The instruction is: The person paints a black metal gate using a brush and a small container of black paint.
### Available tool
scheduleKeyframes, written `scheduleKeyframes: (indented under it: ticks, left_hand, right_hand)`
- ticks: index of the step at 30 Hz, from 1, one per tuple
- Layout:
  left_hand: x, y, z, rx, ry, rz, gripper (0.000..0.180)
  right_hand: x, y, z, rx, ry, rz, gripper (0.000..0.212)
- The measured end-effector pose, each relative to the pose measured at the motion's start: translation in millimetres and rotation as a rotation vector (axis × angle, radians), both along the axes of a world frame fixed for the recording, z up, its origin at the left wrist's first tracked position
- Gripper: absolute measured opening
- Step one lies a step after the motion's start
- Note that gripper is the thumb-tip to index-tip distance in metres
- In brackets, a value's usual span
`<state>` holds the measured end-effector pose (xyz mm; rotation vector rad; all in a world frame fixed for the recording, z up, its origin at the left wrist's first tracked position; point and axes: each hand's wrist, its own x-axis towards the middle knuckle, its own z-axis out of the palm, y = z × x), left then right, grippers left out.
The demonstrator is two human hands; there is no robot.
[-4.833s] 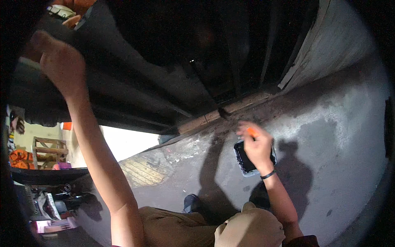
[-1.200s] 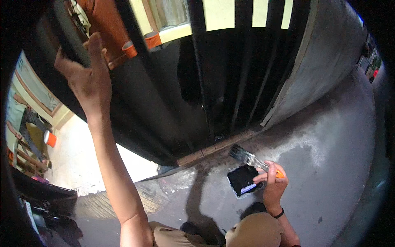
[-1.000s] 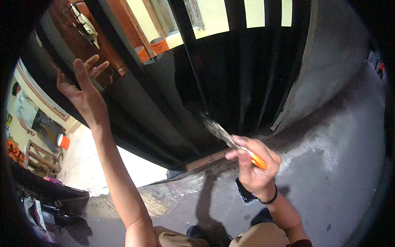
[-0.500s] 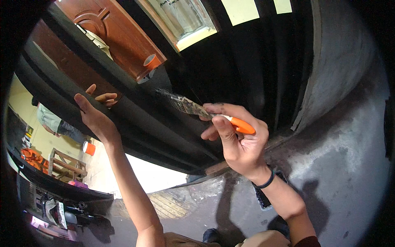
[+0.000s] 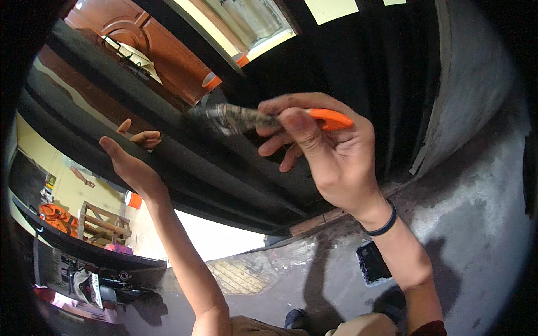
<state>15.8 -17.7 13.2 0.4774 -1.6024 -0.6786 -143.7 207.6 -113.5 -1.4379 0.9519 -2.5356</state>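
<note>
My right hand [image 5: 336, 145] is closed round the orange handle [image 5: 332, 119] of a paintbrush [image 5: 241, 119], thumb on the near side. Its dark-smeared, motion-blurred bristles point left at a black slat of the gate [image 5: 185, 126]; whether they touch it I cannot tell. Further left, my left hand [image 5: 134, 168] grips an edge of a gate slat, with its thumb on the near side and fingertips showing beyond the edge. Part of its grip is hidden behind the slat.
A small tray with black contents [image 5: 372, 262] stands on the grey floor [image 5: 330, 274] beside my right forearm. Through the gate show a brown door [image 5: 112, 22], an orange container [image 5: 211, 81], a wooden stand [image 5: 103, 224] and an orange-and-white bucket [image 5: 133, 200]. A motorcycle [image 5: 89, 288] is at lower left.
My right hand has moved up with the paintbrush, and its bristles have swung upward and left. My left hand stays on the slat. The person beyond the gate has mostly gone from sight.
</note>
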Motion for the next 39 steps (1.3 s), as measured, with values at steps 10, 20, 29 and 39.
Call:
scheduleKeyframes:
  ticks: [10,20,29,39]
  left_hand:
    - [1.4,-0.9,-0.6,0.006,0.005,0.057,0.087]
    - [3.8,-4.6,-2.0,-0.011,0.003,-0.002,0.089]
    - [4.0,-9.0,-1.4,-0.060,-0.030,0.024,0.091]
    - [1.5,-2.9,-2.7,-0.075,-0.004,0.012,0.083]
  right_hand:
    - [2.1,27.5,-26.7,0.353,0.100,-0.137,0.028]
    - [14.0,8.9,-0.2,0.199,0.065,-0.094,0.032]
    - [3.8,-2.0,15.3,0.015,0.146,-0.201,0.032]
    - [3.0,25.8,18.8,0.345,0.220,-0.235,0.030]
